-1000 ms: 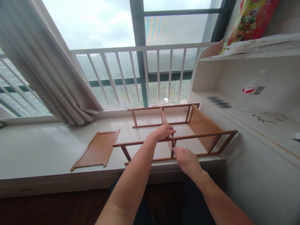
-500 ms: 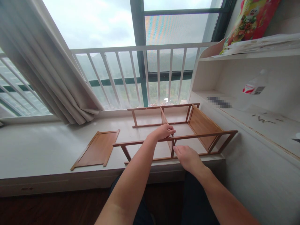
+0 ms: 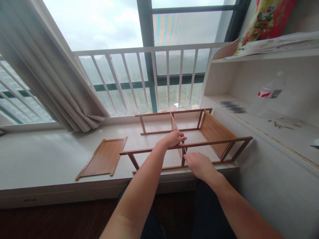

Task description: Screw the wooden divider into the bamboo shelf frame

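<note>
A brown wooden rack frame point(image 3: 219, 143) lies on its side on the white window ledge, with one panel point(image 3: 216, 130) at its right end and a middle shelf board point(image 3: 173, 123) between its two sides. My left hand point(image 3: 173, 139) reaches over the near side and is closed on the middle board close to the joint. Just below, my right hand point(image 3: 200, 164) is closed round a thin, pale metal tool point(image 3: 185, 151) whose tip meets the near side at that joint. The palm hides the rest of the tool, so its exact kind does not show.
A loose wooden panel point(image 3: 103, 157) lies left of the rack on the ledge point(image 3: 50, 159). Small metal hardware point(image 3: 280, 125) and a clear bottle point(image 3: 270, 91) are on the right-hand shelf. A grey curtain point(image 3: 62, 83) hangs at left, before white railings point(image 3: 112, 76).
My right hand has shifted very slightly at the joint, the tool still in it. My left hand keeps its hold, and the rack lies in the same place.
</note>
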### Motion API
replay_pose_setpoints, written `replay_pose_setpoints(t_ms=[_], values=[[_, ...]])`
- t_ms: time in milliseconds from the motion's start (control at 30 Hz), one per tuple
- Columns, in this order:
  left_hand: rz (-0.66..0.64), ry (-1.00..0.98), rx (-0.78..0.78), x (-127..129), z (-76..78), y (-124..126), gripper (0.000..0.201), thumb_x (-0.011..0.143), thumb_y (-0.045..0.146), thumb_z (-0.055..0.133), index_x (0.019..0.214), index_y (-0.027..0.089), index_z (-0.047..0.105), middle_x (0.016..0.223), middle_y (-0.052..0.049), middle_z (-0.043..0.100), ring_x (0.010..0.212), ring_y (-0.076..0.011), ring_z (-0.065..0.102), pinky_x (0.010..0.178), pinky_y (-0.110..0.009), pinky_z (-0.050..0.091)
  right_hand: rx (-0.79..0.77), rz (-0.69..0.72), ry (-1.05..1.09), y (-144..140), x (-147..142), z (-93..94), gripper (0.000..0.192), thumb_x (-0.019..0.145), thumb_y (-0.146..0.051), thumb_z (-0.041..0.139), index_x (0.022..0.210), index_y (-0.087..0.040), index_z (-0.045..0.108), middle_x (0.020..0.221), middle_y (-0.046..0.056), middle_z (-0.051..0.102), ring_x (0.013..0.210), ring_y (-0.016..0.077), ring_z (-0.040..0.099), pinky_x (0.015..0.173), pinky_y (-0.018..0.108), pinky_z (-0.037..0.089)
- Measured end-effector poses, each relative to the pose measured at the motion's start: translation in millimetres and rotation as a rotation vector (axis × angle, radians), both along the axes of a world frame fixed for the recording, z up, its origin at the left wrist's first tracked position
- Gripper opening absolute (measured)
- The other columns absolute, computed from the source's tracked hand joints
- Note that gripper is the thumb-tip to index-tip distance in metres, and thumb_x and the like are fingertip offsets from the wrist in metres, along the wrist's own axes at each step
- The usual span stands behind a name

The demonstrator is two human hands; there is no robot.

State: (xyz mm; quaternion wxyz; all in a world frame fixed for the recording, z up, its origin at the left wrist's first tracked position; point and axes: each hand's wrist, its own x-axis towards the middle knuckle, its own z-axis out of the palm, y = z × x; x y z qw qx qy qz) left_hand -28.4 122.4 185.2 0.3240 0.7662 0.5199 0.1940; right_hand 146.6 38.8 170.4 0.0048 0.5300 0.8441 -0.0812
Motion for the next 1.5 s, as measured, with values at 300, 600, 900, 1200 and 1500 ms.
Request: replay_pose_setpoints(t_ms=[300, 600, 900, 1200, 1500], values=[[-0.01, -0.041, 0.015, -1, -2.3, 1, 0.041, 0.086, 0.055, 0.053, 0.075, 0.017, 0.064, 0.06, -0.001, 0.056, 0.053, -0.0115, 0.046, 0.052, -0.026, 0.036, -0.069, 0.081, 0.275, 15, 7, -5.2, 0.043, 0.101, -0.032, 0.03, 0.075, -0.017, 0.062, 0.083, 0.01, 0.067, 0.077, 0.0192, 0.057, 0.066, 0.029, 0.033], [0.0, -0.017, 0.017, 1, 0.9, 0, 0.039, 0.086, 0.053, 0.054, 0.075, 0.017, 0.065, 0.06, 0.0, 0.056, 0.051, -0.0109, 0.044, 0.051, -0.026, 0.033, -0.369, -0.095, 1.073, 14, -3, -48.1, 0.045, 0.093, -0.045, 0.04, 0.055, -0.023, 0.035, 0.047, -0.004, 0.034, 0.046, 0.0111, 0.03, 0.045, 0.027, 0.022], [0.004, -0.015, 0.014, 2, 4.2, -2, 0.039, 0.086, 0.052, 0.053, 0.075, 0.017, 0.065, 0.06, 0.0, 0.057, 0.05, -0.0105, 0.044, 0.05, -0.025, 0.033, -0.73, -0.15, 1.707, -5, -22, -56.4, 0.046, 0.087, -0.048, 0.054, 0.056, -0.024, 0.03, 0.044, -0.009, 0.025, 0.038, 0.0073, 0.022, 0.036, 0.021, 0.018], [0.011, -0.04, -0.004, 2, 3.9, -3, 0.046, 0.085, 0.06, 0.052, 0.073, 0.017, 0.063, 0.059, 0.0, 0.055, 0.05, -0.0101, 0.043, 0.05, -0.025, 0.034, -1.162, -0.025, 2.293, -22, -39, -51.8, 0.043, 0.094, -0.037, 0.051, 0.063, -0.022, 0.027, 0.056, -0.007, 0.018, 0.049, 0.0115, 0.021, 0.039, 0.019, 0.023], [0.008, -0.034, 0.017, 0, -0.2, -1, 0.051, 0.084, 0.066, 0.05, 0.074, 0.018, 0.063, 0.058, 0.001, 0.053, 0.051, -0.0107, 0.043, 0.05, -0.026, 0.034, -0.992, -0.066, 2.374, -31, -52, -47.8, 0.039, 0.098, -0.039, 0.046, 0.066, -0.024, 0.028, 0.064, -0.004, 0.017, 0.055, 0.0145, 0.021, 0.038, 0.02, 0.025]])
